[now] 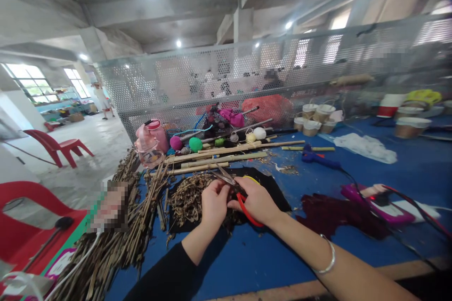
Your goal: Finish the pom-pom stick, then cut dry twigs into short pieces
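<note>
My right hand (pixel 258 201) grips a pair of scissors (pixel 247 212) with red and yellow handles. Their metal blades point up and to the left, apparently parted. Close beside them, my left hand (pixel 213 203) is pinched shut near the blades; whatever lies between its fingertips is too small or too hidden to name. Both hands are over a heap of dry brown plant pieces (pixel 187 197), which look like curled leaves or bits of stem. The heap lies on a black cloth (pixel 273 190) on the blue table (pixel 254 249).
Dry stalks (pixel 106 249) cover the left side. Bamboo sticks (pixel 219 150) and yarn balls (pixel 195 144) lie behind, near a pink bottle (pixel 160 135). At right are a blue glue gun (pixel 321 159), dark red cloth (pixel 332 211), a power strip (pixel 384 209) and paper cups (pixel 311 128). A perforated metal screen (pixel 169 87) stands behind.
</note>
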`<act>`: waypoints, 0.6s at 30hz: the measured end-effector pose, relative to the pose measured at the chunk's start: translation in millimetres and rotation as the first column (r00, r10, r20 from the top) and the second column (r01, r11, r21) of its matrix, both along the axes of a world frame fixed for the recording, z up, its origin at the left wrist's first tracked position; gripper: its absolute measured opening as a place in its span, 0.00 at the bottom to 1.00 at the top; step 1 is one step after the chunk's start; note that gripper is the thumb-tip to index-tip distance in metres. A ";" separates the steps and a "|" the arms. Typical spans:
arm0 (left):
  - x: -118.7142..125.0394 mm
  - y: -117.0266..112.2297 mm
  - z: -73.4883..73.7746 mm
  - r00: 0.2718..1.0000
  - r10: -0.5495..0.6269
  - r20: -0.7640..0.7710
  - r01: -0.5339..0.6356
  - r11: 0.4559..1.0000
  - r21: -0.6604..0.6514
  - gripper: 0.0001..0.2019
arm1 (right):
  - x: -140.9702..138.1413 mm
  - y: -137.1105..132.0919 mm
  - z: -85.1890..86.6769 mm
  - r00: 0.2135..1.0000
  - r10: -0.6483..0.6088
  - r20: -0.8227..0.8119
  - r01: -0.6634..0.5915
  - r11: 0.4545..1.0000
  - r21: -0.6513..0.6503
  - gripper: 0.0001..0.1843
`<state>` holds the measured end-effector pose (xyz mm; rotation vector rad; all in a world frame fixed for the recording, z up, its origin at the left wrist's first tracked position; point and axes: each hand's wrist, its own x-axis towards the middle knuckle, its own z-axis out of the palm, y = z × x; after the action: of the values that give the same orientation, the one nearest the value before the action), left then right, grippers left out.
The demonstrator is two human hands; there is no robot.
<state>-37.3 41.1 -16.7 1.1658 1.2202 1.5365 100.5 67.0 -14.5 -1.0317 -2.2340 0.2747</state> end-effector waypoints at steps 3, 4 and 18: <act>1.8 0.2 -8.4 0.994 -0.048 0.097 0.051 0.998 -0.030 0.06 | 1.4 1.4 -0.1 0.998 0.003 0.059 -0.005 0.999 0.038 0.35; 1.3 -0.1 -10.6 0.990 -0.063 0.123 0.068 0.997 -0.036 0.07 | 1.6 1.9 -0.5 0.997 0.005 0.074 -0.009 0.999 0.047 0.37; -5.5 -10.8 -4.7 0.982 -0.050 0.184 0.061 0.997 -0.055 0.10 | 1.8 1.9 -7.6 0.989 0.120 -0.088 -0.120 0.993 0.006 0.32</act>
<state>-42.8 30.3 -21.4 0.9887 1.0958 1.5189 102.3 68.9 -22.1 -0.8694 -2.2189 0.3652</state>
